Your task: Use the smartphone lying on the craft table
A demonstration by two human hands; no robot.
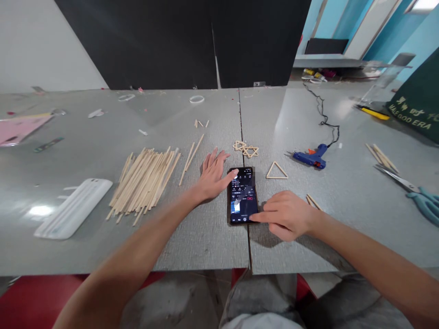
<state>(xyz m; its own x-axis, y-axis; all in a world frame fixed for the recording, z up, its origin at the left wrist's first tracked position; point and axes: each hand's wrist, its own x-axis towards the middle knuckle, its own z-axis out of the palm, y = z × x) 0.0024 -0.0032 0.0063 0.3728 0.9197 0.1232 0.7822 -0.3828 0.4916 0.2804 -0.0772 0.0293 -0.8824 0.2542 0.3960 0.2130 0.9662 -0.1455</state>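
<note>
A smartphone point(243, 196) with a lit dark screen lies flat on the grey table, across the seam between two table sections. My left hand point(214, 176) rests open on its left side, fingers spread on the table, thumb on the screen's upper left. From the right, my right hand point(286, 214) touches the lower right of the screen with its outstretched index finger; the other fingers are curled and hold nothing. Beyond the phone sit two small stick stars point(250, 151), touching each other. To its right lies a triangle of sticks point(277, 171).
A heap of wooden sticks point(144, 183) lies left, beside a white elongated case point(75, 208). On the right are a blue glue gun point(312, 157) with a black cord, scissors point(421, 198), loose sticks point(382, 157) and a yellow cutter point(375, 113). Black panels point(171, 45) stand behind.
</note>
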